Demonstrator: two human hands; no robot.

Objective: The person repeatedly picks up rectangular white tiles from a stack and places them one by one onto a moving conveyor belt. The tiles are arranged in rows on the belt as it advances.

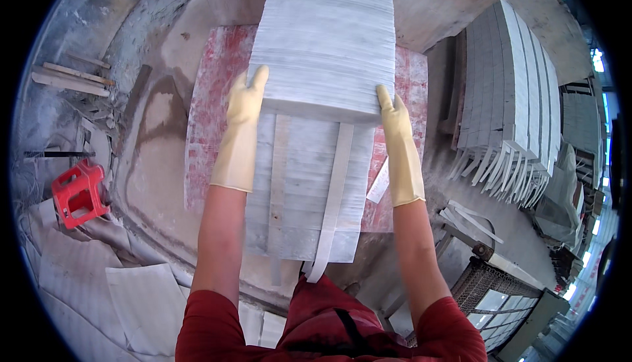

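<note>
My left hand (242, 118), in a cream rubber glove, is at the left edge of a light grey stone slab (321, 102), thumb along the top edge. On the opposite edge, my right hand (399, 131), gloved alike, grips with its thumb over the corner. The slab lies at the near end of a long stack of thin grey slabs (326, 26). Fingers under or behind the edges are mostly hidden. Nearer to me is a lower layer of slabs (309, 171), with two pale flat strips (334, 191) running over it toward my body.
Beneath the stack is a worn red-and-white board (217, 79). A red plastic stool (80, 194) lies at left, near loose sheets (145, 306). Strapped slab stacks (507, 85) stand at right. A mesh-sided frame (497, 296) is at lower right; wooden slats (72, 79) lie far left.
</note>
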